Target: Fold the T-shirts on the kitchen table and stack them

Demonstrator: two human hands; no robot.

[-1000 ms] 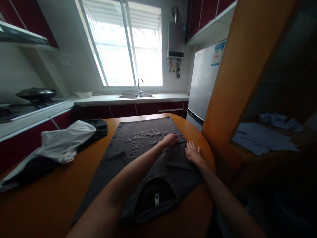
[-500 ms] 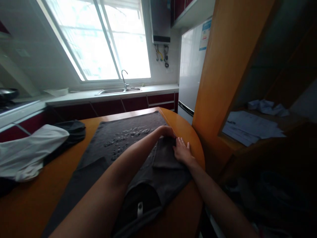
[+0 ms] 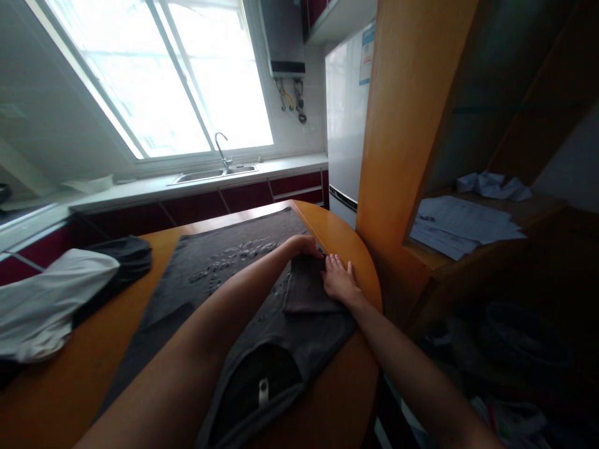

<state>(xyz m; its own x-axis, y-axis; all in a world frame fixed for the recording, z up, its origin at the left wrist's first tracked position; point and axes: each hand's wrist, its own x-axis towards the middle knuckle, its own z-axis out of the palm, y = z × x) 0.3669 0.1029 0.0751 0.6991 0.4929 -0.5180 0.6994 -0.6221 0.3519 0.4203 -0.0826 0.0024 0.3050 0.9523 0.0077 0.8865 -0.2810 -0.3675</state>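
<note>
A dark grey T-shirt (image 3: pixel 173 293) with a raised pattern lies spread on the table, its neckline and white label towards me. One sleeve is folded inward over the body on the right. My left hand (image 3: pixel 305 245) reaches across the shirt and is closed on the side edge just beyond that sleeve, its fingertips partly hidden. Beside it, my right hand (image 3: pixel 340 280) lies flat with fingers stretched out, pressing on the outer edge of the folded sleeve near the table's rim.
The orange wooden table (image 3: pixel 369 268) has a curved right edge. White and dark clothes (image 3: pixel 70 280) lie in a heap at the left. Ahead are a counter with a sink (image 3: pixel 201 176) and a fridge (image 3: pixel 344 118). Papers (image 3: pixel 468 221) rest on a shelf to the right.
My view has shifted slightly to the right. Both hands stay at the shirt's right edge, the left closed on it and the right flat, with little visible change in the cloth.
</note>
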